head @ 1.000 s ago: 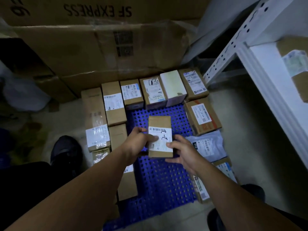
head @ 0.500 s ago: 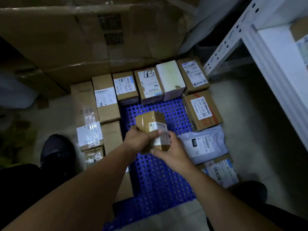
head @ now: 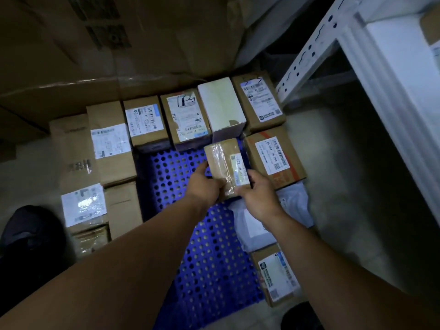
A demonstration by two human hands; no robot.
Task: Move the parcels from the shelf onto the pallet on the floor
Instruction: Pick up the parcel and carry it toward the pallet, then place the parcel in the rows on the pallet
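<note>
Two bare hands on one small brown parcel (head: 222, 160), centre of the frame; clear tape across its top, a narrow label along its right side. Grip: the left hand (head: 204, 186) has its fingers curled round the near left corner; the right hand (head: 258, 195) pinches the near right corner between thumb and fingers. Position of the parcel: over the far part of the blue perforated pallet (head: 171, 172), just before a white box (head: 221, 110) and just beside a red-taped parcel (head: 273, 156); whether it rests on the pallet cannot be told. Row of labelled parcels (head: 145, 120) along the pallet's far edge, upper centre; further parcels down the left side; grey mailer bag (head: 294, 198) at the right edge, partly behind the right forearm. White metal shelf (head: 381, 75), upper right; large cardboard carton (head: 119, 55), upper left; dark shoe (head: 31, 234), lower left.
</note>
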